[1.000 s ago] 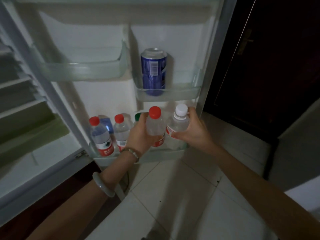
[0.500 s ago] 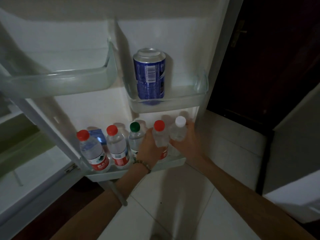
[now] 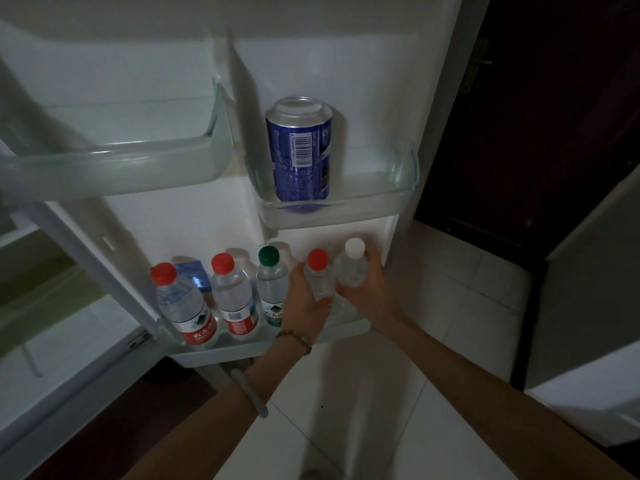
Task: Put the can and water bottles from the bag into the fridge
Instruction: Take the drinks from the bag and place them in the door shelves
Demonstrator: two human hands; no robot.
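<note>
The fridge door stands open. A blue can (image 3: pixel 299 152) sits upright in the small upper door shelf (image 3: pixel 381 199). In the bottom door shelf (image 3: pixel 221 351) stand two red-capped bottles (image 3: pixel 183 306) (image 3: pixel 233 299) and a green-capped bottle (image 3: pixel 272 285). My left hand (image 3: pixel 304 306) grips a red-capped bottle (image 3: pixel 320 275) down in that shelf. Right beside it, my right hand (image 3: pixel 367 292) holds a white-capped bottle (image 3: pixel 351 263) at the shelf's right end. The bag is out of view.
A wide door shelf (image 3: pixel 121 168) at upper left holds nothing. A small blue box (image 3: pixel 194 275) sits behind the left bottles. The fridge's inner shelves (image 3: pixel 41 271) lie at far left. A dark wooden door (image 3: pixel 536 116) is at right, pale floor tiles (image 3: pixel 363 410) below.
Both hands have lowered their bottles from above the bottom door shelf down into it, next to the green-capped bottle. The camera has moved closer.
</note>
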